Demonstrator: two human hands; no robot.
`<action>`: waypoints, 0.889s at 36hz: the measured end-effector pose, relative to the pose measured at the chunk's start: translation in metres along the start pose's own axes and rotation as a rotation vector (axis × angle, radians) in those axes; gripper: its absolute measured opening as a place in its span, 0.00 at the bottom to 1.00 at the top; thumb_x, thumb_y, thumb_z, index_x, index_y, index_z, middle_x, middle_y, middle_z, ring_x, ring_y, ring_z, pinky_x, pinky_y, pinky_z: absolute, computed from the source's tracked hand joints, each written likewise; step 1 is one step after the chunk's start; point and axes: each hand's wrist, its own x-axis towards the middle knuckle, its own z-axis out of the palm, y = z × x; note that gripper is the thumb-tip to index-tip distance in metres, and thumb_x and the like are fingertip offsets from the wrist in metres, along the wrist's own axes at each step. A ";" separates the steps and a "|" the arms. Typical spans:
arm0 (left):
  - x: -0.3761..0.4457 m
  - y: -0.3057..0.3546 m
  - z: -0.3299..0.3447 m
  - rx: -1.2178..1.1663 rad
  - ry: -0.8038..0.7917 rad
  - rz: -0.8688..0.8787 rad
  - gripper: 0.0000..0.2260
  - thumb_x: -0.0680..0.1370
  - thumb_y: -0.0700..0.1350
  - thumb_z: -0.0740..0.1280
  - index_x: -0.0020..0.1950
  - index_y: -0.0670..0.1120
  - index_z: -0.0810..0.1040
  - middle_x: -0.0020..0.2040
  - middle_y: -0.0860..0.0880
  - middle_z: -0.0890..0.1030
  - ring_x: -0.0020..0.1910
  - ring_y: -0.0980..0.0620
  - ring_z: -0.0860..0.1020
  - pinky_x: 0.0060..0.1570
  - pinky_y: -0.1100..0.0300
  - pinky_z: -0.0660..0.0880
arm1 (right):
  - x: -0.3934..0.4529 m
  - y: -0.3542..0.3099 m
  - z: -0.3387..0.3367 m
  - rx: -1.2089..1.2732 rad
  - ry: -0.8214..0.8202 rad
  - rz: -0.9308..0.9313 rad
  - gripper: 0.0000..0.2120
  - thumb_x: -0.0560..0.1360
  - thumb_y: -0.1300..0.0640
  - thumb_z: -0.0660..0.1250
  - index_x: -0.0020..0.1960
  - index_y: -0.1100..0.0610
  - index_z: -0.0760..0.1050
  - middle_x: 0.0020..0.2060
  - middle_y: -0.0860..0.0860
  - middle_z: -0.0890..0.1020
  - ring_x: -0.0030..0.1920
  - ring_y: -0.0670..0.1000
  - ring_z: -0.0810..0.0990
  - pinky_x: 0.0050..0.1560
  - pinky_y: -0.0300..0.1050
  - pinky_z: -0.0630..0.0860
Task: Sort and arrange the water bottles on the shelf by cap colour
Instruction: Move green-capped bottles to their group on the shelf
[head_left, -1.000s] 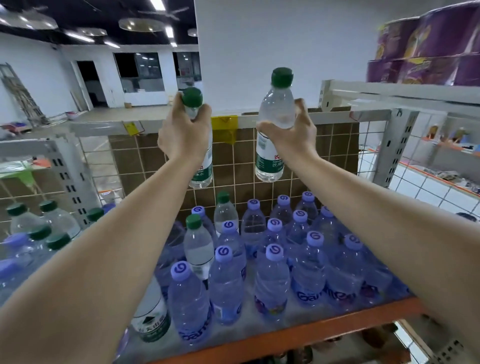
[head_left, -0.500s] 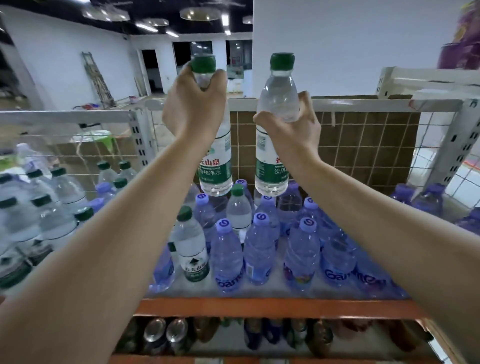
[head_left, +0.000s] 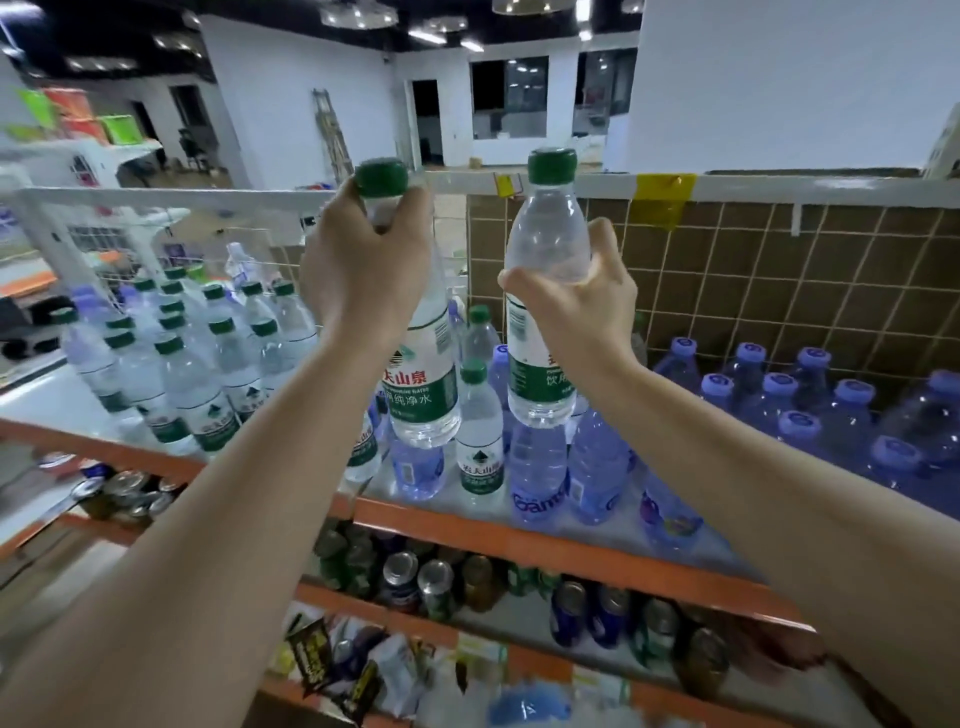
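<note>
Both hands are full: left hand (head_left: 363, 270) wrapped round one upright green-cap bottle (head_left: 421, 364), right hand (head_left: 571, 306) gripping another (head_left: 545, 249), and the green-cap group (head_left: 197, 353) sits down-left on the shelf (head_left: 467, 530), closer to the left hand imo.

Green label of bottle in left hand (head_left: 423, 387): "夫山泉", "纯净水" legible. Blue bottle on shelf front (head_left: 537, 470): "Gan…" partly legible. Other labels unreadable.

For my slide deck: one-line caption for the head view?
Each hand, left and right, lifts a green-capped bottle above the shelf.
</note>
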 end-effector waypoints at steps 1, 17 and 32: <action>-0.001 -0.004 -0.005 0.021 0.005 -0.002 0.10 0.74 0.59 0.62 0.45 0.55 0.77 0.38 0.60 0.81 0.39 0.59 0.81 0.42 0.61 0.77 | -0.003 0.000 0.004 -0.006 -0.005 -0.001 0.33 0.58 0.41 0.72 0.58 0.53 0.68 0.53 0.52 0.80 0.52 0.55 0.80 0.49 0.58 0.79; 0.021 -0.124 -0.135 0.141 -0.046 -0.070 0.13 0.77 0.54 0.63 0.33 0.52 0.70 0.31 0.56 0.76 0.33 0.56 0.75 0.36 0.60 0.68 | -0.086 -0.009 0.134 -0.039 -0.069 0.049 0.32 0.62 0.42 0.72 0.62 0.49 0.68 0.45 0.50 0.79 0.41 0.50 0.75 0.42 0.43 0.71; 0.071 -0.255 -0.251 0.223 -0.148 -0.113 0.08 0.77 0.50 0.64 0.41 0.49 0.74 0.32 0.51 0.77 0.33 0.52 0.74 0.32 0.61 0.65 | -0.163 -0.017 0.316 -0.190 -0.187 0.045 0.31 0.66 0.43 0.75 0.61 0.56 0.67 0.43 0.47 0.71 0.42 0.50 0.71 0.41 0.45 0.68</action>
